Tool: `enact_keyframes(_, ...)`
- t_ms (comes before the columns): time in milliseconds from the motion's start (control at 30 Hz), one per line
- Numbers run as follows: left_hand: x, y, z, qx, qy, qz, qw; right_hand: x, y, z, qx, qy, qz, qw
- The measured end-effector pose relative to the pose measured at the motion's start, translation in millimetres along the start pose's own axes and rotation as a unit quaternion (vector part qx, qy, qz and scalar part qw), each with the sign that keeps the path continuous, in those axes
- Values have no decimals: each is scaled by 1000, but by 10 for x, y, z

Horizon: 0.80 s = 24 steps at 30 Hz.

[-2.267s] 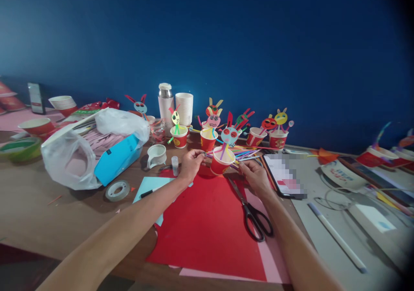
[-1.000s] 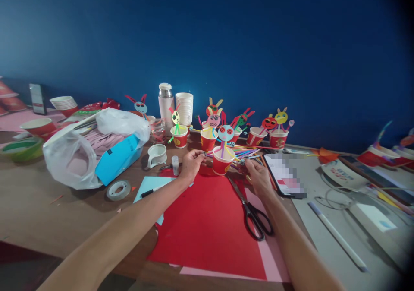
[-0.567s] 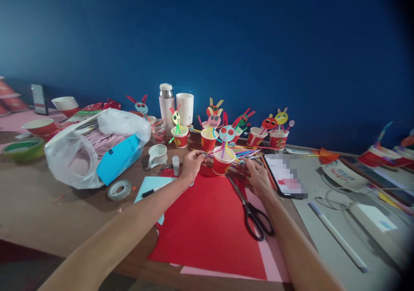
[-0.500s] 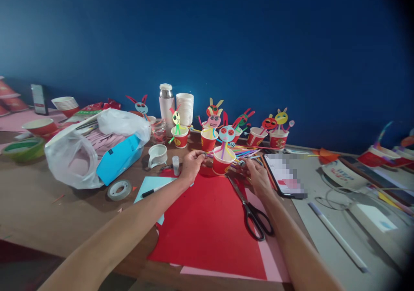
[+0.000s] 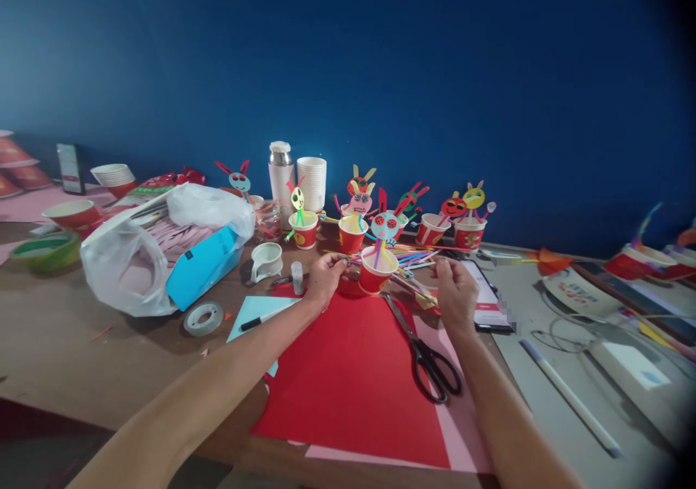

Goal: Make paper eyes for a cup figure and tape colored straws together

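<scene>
Relative to the preceding frame, the right hand (image 5: 457, 293) has moved away from the red paper cup (image 5: 375, 280) toward the phone (image 5: 491, 306), and the figure's red ears (image 5: 383, 200) again show above its light-blue paper head (image 5: 385, 225). The cup stands upright at the far edge of the red sheet (image 5: 353, 380), directly before the person. The left hand (image 5: 323, 280), at the cup's left side, appears to pinch the end of a thin straw arm (image 5: 353, 260) between thumb and fingertips. The right hand's fingers are curled and pressed together; whether anything thin lies between them cannot be told. The step in hand is judged to be arranging the figure's arms. Any further adjustment calls for a light fingertip hold on the straw and a steadied cup, since a sideways pull could tip it. The scissors (image 5: 433, 369) lie to the right, beside the loose straws' near side.
</scene>
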<state>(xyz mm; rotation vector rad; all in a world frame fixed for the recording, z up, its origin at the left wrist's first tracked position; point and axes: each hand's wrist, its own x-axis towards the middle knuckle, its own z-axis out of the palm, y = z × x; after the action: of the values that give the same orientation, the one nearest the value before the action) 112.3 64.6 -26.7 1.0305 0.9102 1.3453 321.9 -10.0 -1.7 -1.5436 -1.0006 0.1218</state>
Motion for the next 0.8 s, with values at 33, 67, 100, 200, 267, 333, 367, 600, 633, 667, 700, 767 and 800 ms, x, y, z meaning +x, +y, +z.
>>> enact_keyframes(33,-5,4,2,-1,-2,1,1000,-6,-43,-18,-8,11,-27,1000)
enact_keyframes(67,-12,10,5,-2,-4,2,1000,-19,-90,-28,-14,15,-57,998)
enact_keyframes(100,-19,15,7,-3,-7,3,1000,-40,-144,-29,-22,7,-90,996)
enact_keyframes(200,-40,27,14,-4,-17,4,1000,-140,-348,17,-68,-73,-207,973)
enact_keyframes(267,-47,24,15,-1,-18,5,1000,-215,-516,78,-119,-123,-291,941)
enact_keyframes(333,-50,16,13,4,-18,5,1000,-269,-689,154,-198,-162,-350,901)
enact_keyframes(367,-52,12,12,5,-18,6,1000,-283,-770,196,-238,-185,-375,877)
enact_keyframes(600,-107,54,5,-17,-38,12,999,-223,-1107,553,-424,-299,-406,752)
enact_keyframes(633,-115,59,5,-21,-41,14,999,-213,-1129,594,-439,-317,-401,739)
enact_keyframes(667,-121,61,6,-26,-42,17,999,-207,-1148,628,-452,-332,-396,727)
enact_keyframes(700,-125,61,7,-31,-43,19,998,-203,-1164,654,-462,-344,-393,717)
enact_keyframes(767,-130,56,12,-46,-45,17,998,-200,-1189,688,-475,-357,-389,704)
enact_keyframes(800,-131,53,17,-53,-46,13,997,-200,-1198,699,-479,-361,-386,701)
